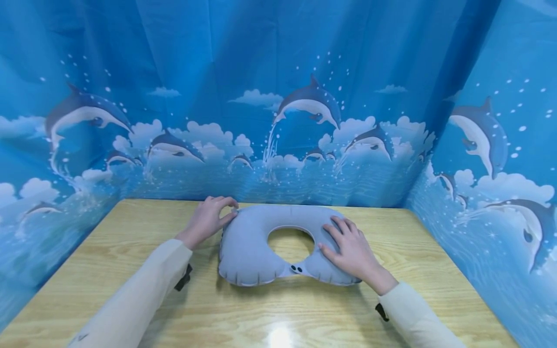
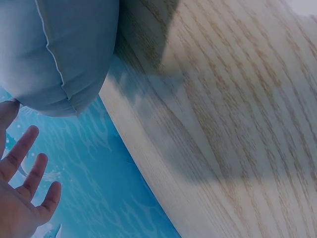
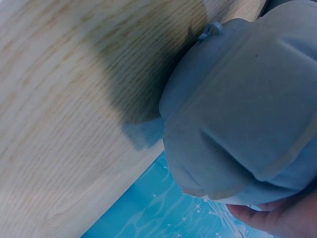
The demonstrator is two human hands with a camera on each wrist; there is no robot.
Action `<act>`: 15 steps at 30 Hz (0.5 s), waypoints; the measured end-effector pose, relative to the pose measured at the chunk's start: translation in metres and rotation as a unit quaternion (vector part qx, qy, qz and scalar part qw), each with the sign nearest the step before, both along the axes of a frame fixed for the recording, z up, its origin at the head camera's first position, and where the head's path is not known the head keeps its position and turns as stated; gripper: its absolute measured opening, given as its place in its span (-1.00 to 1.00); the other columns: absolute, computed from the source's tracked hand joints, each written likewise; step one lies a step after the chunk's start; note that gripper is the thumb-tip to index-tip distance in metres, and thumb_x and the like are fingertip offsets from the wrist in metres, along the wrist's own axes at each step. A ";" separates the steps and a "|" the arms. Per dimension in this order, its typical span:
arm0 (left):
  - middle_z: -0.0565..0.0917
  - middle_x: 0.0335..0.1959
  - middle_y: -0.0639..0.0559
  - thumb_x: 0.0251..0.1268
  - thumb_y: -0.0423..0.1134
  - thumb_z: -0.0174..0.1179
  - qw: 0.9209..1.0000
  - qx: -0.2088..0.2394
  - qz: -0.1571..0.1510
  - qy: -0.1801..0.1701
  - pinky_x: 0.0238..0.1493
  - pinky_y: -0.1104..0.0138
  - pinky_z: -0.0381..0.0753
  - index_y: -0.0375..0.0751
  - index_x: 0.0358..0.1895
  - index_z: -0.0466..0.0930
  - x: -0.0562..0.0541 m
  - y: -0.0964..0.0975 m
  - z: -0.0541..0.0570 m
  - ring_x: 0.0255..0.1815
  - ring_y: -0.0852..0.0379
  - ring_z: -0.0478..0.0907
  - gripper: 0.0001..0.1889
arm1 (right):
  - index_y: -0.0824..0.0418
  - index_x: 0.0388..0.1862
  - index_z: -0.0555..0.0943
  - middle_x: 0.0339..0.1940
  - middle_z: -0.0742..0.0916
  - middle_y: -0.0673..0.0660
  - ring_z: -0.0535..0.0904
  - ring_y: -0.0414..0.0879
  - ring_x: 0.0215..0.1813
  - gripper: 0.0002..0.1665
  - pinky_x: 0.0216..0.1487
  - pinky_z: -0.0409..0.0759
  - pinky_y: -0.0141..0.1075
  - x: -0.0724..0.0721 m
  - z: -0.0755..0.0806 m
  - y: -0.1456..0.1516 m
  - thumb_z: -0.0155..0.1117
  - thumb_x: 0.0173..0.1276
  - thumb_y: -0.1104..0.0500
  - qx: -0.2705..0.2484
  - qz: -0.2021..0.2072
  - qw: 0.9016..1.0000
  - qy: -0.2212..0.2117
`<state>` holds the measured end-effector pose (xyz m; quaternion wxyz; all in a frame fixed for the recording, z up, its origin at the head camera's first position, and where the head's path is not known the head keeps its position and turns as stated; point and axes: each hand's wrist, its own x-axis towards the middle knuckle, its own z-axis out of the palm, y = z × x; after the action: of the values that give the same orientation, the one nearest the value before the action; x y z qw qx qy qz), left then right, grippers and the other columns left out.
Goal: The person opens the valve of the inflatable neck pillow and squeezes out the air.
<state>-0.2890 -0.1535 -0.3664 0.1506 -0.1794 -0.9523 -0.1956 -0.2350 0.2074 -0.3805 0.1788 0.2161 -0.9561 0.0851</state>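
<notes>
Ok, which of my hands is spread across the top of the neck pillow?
Your right hand: its fingers spread over the right side of the gray neck pillow. Your left hand instead touches the pillow's far left corner.

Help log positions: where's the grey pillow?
In the head view, the grey pillow is central, left hand at its left end, right hand on its right.

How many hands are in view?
2: the left hand at the far left corner of the gray pillow, the right hand resting on top of its right side. No others appear hidden.
</notes>
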 end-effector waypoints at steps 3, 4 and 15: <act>0.64 -0.12 -0.01 0.25 -0.08 0.14 1.000 0.004 -0.002 -0.001 -0.20 0.07 0.40 0.06 -0.14 0.57 -0.001 -0.001 -0.001 -0.19 -0.04 0.46 -0.84 | 0.09 0.17 0.47 0.30 0.39 0.25 0.25 0.32 0.28 -0.39 0.05 0.34 0.22 0.000 0.000 0.000 0.10 0.25 -0.21 0.001 -0.001 1.000 -0.002; 0.64 -0.13 0.00 0.25 -0.08 0.14 1.000 0.006 -0.002 -0.001 -0.20 0.07 0.40 0.07 -0.15 0.56 -0.001 -0.001 -0.001 -0.19 -0.04 0.46 -0.85 | 0.09 0.17 0.47 0.30 0.39 0.25 0.25 0.32 0.28 -0.39 0.05 0.34 0.22 0.000 0.000 0.000 0.10 0.25 -0.21 0.001 -0.001 1.000 -0.002; 0.61 -0.19 0.05 0.23 -0.06 0.15 1.000 0.013 0.007 -0.004 -0.22 0.08 0.37 0.09 -0.19 0.54 -0.002 -0.001 -0.002 -0.21 -0.04 0.44 -0.87 | 0.10 0.18 0.47 0.30 0.39 0.25 0.26 0.32 0.28 -0.40 0.05 0.34 0.22 0.001 0.002 -0.001 0.09 0.26 -0.20 0.001 0.001 1.000 -0.003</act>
<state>-0.2906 -0.1544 -0.3681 0.1507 -0.1699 -0.9514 -0.2079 -0.2341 0.2065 -0.3782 0.1757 0.2166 -0.9566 0.0848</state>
